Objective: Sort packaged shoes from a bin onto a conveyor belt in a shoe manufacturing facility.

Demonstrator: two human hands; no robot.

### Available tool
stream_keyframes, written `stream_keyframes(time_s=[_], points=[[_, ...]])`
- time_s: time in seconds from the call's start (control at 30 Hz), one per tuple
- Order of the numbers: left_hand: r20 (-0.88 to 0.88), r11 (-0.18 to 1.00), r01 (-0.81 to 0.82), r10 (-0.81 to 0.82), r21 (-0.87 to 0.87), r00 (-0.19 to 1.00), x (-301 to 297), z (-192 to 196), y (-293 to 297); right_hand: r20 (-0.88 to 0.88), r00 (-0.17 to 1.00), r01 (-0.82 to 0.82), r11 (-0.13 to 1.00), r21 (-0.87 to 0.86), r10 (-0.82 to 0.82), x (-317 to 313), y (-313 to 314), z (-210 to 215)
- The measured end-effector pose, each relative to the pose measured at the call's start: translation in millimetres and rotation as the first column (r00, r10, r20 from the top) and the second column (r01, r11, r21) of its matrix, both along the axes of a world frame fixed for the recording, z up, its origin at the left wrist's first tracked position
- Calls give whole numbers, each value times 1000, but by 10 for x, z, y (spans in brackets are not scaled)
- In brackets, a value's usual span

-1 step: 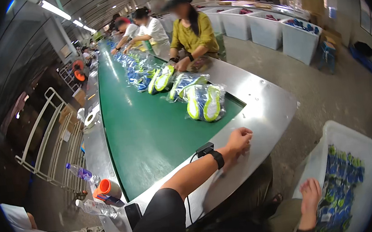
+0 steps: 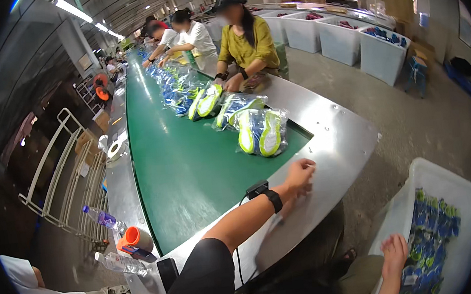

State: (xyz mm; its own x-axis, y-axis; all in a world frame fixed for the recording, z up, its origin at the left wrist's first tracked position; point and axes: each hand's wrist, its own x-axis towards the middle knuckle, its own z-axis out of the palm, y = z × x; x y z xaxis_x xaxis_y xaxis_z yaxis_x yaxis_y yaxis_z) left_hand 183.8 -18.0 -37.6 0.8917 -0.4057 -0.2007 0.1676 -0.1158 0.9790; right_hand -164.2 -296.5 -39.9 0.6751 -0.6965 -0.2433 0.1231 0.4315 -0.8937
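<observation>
Fingers [image 2: 306, 169] of left hand [image 2: 299, 176] on steel table [image 2: 336, 131]; right hand [image 2: 392, 256] in white bin [image 2: 420, 177] of bagged shoes [image 2: 431, 236].

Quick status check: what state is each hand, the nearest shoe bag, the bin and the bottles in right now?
Left hand: fingers curled, resting on the steel table, holding nothing.
Right hand: reaching into the bin, on the bagged shoes there.
Shoe bag: sealed, lying on the green belt, untouched.
Bin: open, partly filled with bagged shoes.
Bottles: capped, lying on their sides.
</observation>
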Motion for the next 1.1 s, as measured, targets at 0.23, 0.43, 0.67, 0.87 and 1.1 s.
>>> stream_keyframes(time_s=[0.23, 0.43, 0.67, 0.87, 1.1], points=[[614, 528, -832, 604, 171, 509, 1318, 169, 877, -119, 980, 164, 986, 18, -161, -640, -65, 217], [529, 387, -775, 571, 500, 627, 1697, 162, 1321, -192, 979, 37, 983, -180, -72, -529, -178, 254], [266, 504, -622, 607, 599, 749, 1546, 65, 1449, -91, 992, -79, 991, 111, 89, -146, -124, 196], [604, 501, -765, 482, 405, 635, 816, -268, 1323, -53, 996, -71, 996, -52, 69, 213, 180, 278], [677, 937, -340, 201, 77, 708, -207, 69, 1425, -132, 984, -132, 986, -99, 119, 203, 171, 407]])
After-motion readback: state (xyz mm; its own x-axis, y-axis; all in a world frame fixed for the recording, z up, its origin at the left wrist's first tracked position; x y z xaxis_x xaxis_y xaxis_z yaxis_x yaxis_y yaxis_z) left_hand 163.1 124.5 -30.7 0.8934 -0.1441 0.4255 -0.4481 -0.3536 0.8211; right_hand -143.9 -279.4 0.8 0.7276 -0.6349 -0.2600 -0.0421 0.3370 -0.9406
